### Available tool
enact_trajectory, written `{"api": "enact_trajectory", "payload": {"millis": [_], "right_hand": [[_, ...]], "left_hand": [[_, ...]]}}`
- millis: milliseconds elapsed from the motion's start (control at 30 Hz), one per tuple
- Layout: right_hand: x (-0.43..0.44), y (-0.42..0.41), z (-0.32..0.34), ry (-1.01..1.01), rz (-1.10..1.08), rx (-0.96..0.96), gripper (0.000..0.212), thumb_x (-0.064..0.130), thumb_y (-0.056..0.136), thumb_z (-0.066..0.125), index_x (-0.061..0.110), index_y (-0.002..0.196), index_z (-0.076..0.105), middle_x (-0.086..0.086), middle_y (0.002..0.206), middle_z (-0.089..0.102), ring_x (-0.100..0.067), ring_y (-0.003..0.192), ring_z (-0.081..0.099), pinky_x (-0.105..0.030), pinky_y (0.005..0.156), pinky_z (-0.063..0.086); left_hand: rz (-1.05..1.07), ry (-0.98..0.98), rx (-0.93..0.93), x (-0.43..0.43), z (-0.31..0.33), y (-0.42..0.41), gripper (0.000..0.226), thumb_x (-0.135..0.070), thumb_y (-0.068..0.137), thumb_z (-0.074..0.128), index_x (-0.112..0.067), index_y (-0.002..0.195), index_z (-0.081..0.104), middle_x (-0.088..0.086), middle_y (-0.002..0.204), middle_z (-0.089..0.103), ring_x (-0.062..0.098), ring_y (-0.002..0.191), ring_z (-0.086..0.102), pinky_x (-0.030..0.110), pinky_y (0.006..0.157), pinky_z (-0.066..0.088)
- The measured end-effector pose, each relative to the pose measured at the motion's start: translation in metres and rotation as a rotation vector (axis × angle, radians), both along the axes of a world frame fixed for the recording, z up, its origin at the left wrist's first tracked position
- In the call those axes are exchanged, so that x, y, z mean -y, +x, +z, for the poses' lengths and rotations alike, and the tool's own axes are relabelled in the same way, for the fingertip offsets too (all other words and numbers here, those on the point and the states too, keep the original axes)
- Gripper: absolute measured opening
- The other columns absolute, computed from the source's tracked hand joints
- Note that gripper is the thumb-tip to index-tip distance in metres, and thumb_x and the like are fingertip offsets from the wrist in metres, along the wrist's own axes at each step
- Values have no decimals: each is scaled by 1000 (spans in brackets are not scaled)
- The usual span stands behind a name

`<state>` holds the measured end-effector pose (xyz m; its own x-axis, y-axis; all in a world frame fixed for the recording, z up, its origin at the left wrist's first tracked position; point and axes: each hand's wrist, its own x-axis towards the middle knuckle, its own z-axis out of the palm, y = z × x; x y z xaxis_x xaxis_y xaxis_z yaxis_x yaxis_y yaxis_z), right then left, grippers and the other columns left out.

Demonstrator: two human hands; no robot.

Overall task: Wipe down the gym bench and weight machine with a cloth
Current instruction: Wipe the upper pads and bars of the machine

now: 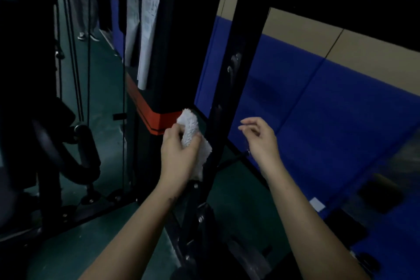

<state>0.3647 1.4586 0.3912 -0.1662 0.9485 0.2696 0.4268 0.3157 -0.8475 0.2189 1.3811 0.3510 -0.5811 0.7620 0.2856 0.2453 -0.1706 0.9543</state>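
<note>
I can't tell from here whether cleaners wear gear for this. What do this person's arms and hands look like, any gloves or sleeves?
No gear shows. The left hand and right hand are bare, with no gloves, rings or watch visible. Both forearms are uncovered down to the bottom of the picture, so no sleeves show. The left forearm has a small dark mark near the wrist.

Left hand [179,152] is gripping a bunched white cloth [193,136], pressing it against the black upright post [229,88] of the weight machine, just below an orange band [159,118]. Right hand [261,141] is hovering empty beside the post, fingers loosely curled, blue wall padding [318,107] showing behind.
</note>
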Motion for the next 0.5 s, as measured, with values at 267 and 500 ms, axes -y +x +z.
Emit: {"api": "enact_trajectory", "payload": {"millis": [267,500], "right_hand": [[-109,-29,64,-1,-45,-194,24,23,96,47,19,119,50,3,116,54,-5,101,52,-15,81,44],[-184,-78,128,37,-76,-171,66,49,89,51,23,143,23,2,144,38,-10,122,43,-25,99,37]], "left_hand": [[-38,246,251,-125,54,-1,15,-8,92,46,-21,89,39,2,109,46,12,98,48,26,86,39],[-114,404,32,-224,98,15,51,-10,99,32,-19,145,14,-15,140,22,-10,125,18,10,107,17]]}}
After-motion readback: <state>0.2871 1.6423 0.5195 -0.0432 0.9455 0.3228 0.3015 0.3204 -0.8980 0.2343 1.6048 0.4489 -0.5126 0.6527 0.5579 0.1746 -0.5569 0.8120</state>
